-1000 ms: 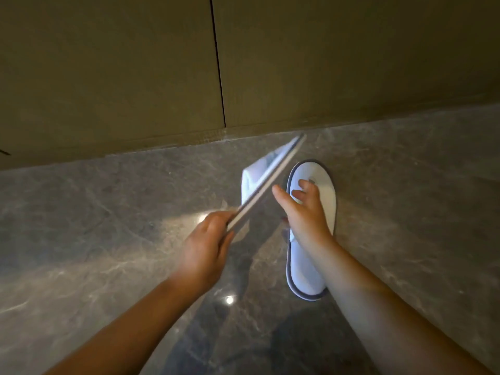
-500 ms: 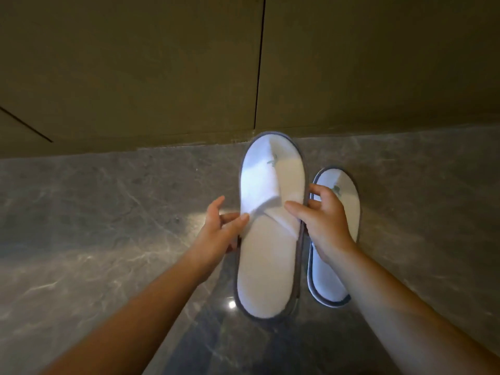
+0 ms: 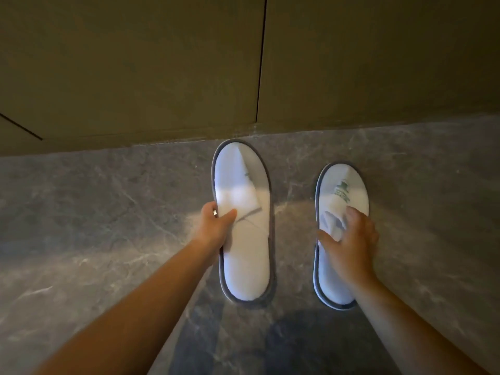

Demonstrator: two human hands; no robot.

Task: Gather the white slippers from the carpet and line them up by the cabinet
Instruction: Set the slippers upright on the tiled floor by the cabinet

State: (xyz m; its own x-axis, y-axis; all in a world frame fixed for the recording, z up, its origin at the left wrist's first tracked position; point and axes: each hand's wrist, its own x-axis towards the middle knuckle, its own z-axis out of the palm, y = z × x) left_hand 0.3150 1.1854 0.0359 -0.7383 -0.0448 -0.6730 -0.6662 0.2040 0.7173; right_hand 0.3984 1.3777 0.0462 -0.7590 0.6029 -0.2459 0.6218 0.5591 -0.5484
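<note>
Left slipper [image 3: 243, 226]: white with a grey rim, centre of the frame, toe pointing to the cabinet and nearly touching its base; the upper band is folded over on itself, so it lies flat, not yet opened.
Right slipper [image 3: 341, 228]: white with a grey rim, right of centre, green printed mark on the upper; toe also toward the cabinet but set a little further back from it than the other; the two lie near, not touching.
Left hand [image 3: 216, 228]: at the left edge of the left slipper, thumb on top of the folded band and fingers under the rim, pinching it; probably to steady or nudge it into line.
Right hand [image 3: 349, 239]: laid over the middle of the right slipper, fingers bent into the crumpled upper, gripping it; likely to slide or square it.
Cabinet [image 3: 162, 63]: olive-brown doors across the upper frame, a vertical seam just above the left slipper.
Floor [image 3: 108, 226]: grey veined stone, glossy; no carpet shows in this view.
Placement: both soles down, side by side, toes to the cabinet, as a row should start.
Stage, as judged: pair set down, alignment under way; the toes are not yet level.
</note>
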